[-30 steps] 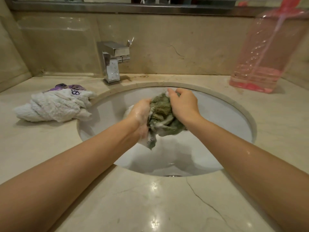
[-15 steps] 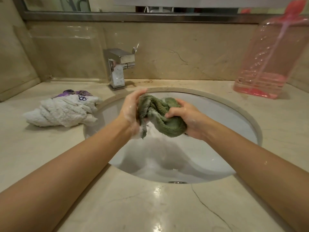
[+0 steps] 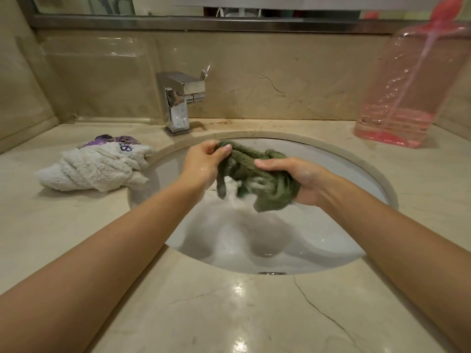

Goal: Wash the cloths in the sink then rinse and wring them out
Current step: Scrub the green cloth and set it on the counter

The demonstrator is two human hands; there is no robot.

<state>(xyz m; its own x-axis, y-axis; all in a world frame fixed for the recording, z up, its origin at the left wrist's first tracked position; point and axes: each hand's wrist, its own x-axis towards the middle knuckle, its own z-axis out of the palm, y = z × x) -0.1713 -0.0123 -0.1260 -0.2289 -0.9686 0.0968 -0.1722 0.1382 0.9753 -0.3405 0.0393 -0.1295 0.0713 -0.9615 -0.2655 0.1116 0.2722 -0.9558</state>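
A wet, soapy green cloth (image 3: 252,171) hangs bunched above the white oval sink (image 3: 344,200). My left hand (image 3: 204,161) pinches its upper left end between thumb and fingers. My right hand (image 3: 298,179) cups the thicker bundled part from below, thumb on top. A loose tail of the cloth dangles between my hands. Foamy water lies in the bottom of the basin. A white cloth (image 3: 94,169) with a purple piece tucked at its top lies twisted on the counter left of the sink.
A square chrome tap (image 3: 181,100) stands behind the sink, with no water running. A tall pink transparent bottle (image 3: 413,93) with a little liquid stands at the back right. The beige marble counter (image 3: 229,314) surrounds the basin; a mirror edge runs along the top.
My hands have moved apart, stretching the green cloth out from a tight bunch. My right hand has turned palm up beneath the bundle, and my left hand now pinches one end.
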